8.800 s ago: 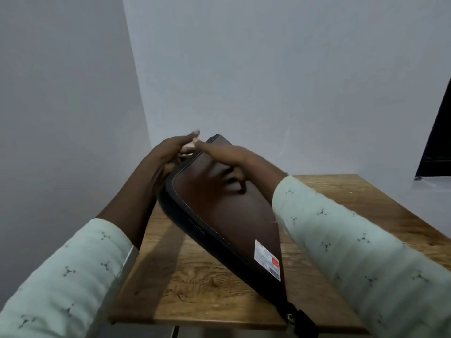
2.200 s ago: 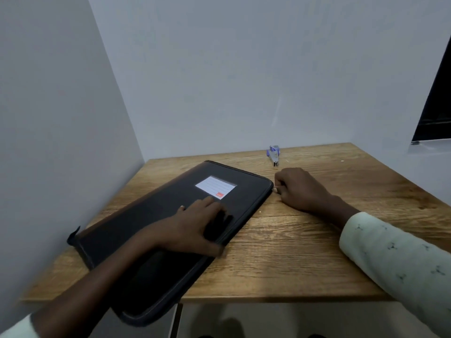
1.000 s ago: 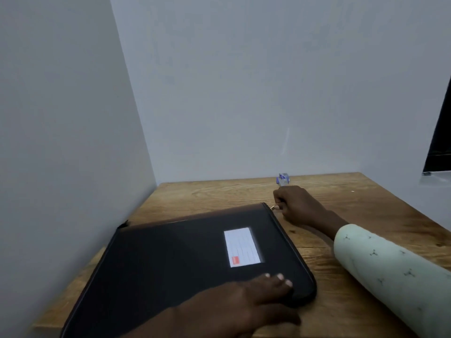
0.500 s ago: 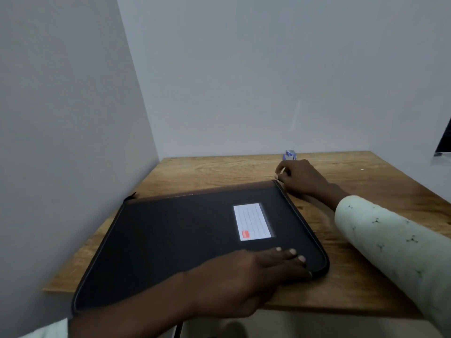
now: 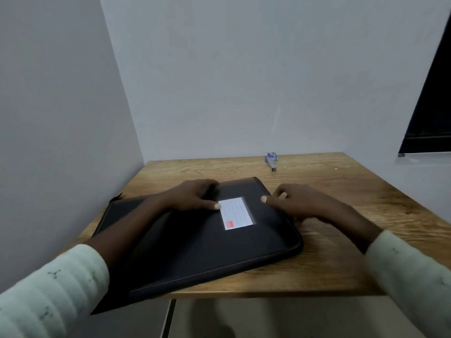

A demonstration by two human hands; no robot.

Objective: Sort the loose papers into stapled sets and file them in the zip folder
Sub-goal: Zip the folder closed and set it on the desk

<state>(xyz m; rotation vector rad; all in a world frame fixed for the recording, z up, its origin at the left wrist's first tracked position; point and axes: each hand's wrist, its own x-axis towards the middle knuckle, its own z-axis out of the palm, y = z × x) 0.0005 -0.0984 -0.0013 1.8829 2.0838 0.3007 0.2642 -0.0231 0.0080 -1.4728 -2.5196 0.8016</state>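
Over on the left, the pale patterned left sleeve (image 5: 48,289) came in low, and the left hand (image 5: 192,195) lay on top of the black zip folder (image 5: 195,252), fingers stretched loosely toward its far edge and the thumb tip just beside the white label (image 5: 236,212). It was pressing, not gripping. The folder itself lay flat on the wooden surface (image 5: 353,196), cover down, its near left corner hanging out past the front edge. It looked closed, though the blur made it impossible to say whether the zip was run all the way round. Moving right, the right hand (image 5: 300,203) sat at the folder's right edge, thumb pointing in over the cover and fingers curled against the side. Whether they pinched a zip pull or held nothing, I could not tell. Further back, a small blue stapler (image 5: 271,161) stood alone near the wall, well apart from both hands. Far right, a dark window (image 5: 429,106) cut into the frame. And here was the telling part: not one loose sheet showed anywhere on the surface. My read was that the sorting and stapling were finished and the sets were inside, leaving only the zip to be closed or checked, though the contents were hidden.
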